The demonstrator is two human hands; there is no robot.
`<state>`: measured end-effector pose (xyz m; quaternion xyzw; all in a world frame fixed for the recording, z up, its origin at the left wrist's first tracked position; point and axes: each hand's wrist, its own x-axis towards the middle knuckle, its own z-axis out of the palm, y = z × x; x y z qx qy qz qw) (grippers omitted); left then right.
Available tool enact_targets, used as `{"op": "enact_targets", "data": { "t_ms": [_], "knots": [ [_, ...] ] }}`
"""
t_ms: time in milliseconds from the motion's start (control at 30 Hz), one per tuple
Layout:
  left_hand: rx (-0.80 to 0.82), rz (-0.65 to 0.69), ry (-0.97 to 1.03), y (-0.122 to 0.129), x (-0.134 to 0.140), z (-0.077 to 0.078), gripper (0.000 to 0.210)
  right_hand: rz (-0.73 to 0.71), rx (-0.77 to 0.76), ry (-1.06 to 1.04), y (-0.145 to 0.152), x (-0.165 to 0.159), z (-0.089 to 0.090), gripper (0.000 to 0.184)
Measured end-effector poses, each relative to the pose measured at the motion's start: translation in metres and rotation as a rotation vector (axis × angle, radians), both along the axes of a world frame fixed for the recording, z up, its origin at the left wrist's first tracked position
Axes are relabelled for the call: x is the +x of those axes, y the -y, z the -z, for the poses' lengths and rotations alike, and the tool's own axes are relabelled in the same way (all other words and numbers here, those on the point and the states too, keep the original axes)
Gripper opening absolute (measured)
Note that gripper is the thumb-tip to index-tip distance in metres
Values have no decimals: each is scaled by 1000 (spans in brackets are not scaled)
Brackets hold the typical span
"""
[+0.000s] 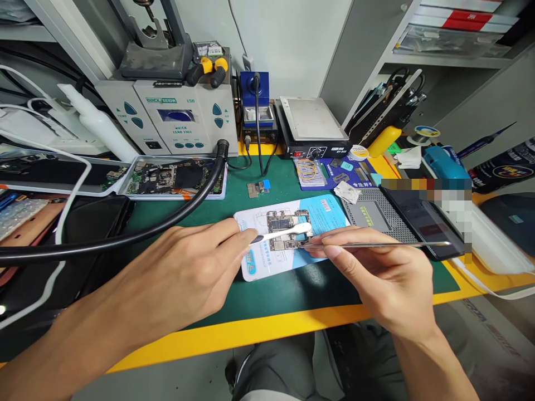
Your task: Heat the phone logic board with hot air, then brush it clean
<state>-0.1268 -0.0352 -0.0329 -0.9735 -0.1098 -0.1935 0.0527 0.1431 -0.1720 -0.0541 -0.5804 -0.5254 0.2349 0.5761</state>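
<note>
My left hand point(200, 262) is closed round the dark handle of a toothbrush point(288, 231). Its white head lies over a bare phone circuit board point(279, 223) and hides part of it. Thin metal tweezers point(376, 245) are pinched in my right hand point(384, 278), their tip at the lower right edge of the board. Under the board is a white and blue printed card point(259, 270), tilted slightly on the green mat point(217, 301).
Behind the board sits a small flex part point(258, 188). A black hose point(175, 220) crosses from the hot-air station point(171, 117). An opened phone point(175, 177) stands at back left, a heating plate point(313, 125) at back right. A perforated plate point(368, 211) and a dark phone point(426, 223) lie right.
</note>
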Motion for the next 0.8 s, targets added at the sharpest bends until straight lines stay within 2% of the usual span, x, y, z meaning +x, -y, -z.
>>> {"op": "enact_targets", "data": {
  "t_ms": [467, 600, 800],
  "knots": [
    [8, -4, -30, -1, -2, 1, 33, -12, -45, -105, -2, 4, 0, 18],
    [34, 6, -37, 0, -2, 2, 31, -11, -58, -94, -4, 6, -3, 11],
    [38, -5, -52, 2, -5, 2, 33, -45, -108, -54, -3, 11, -6, 15]
  ]
}}
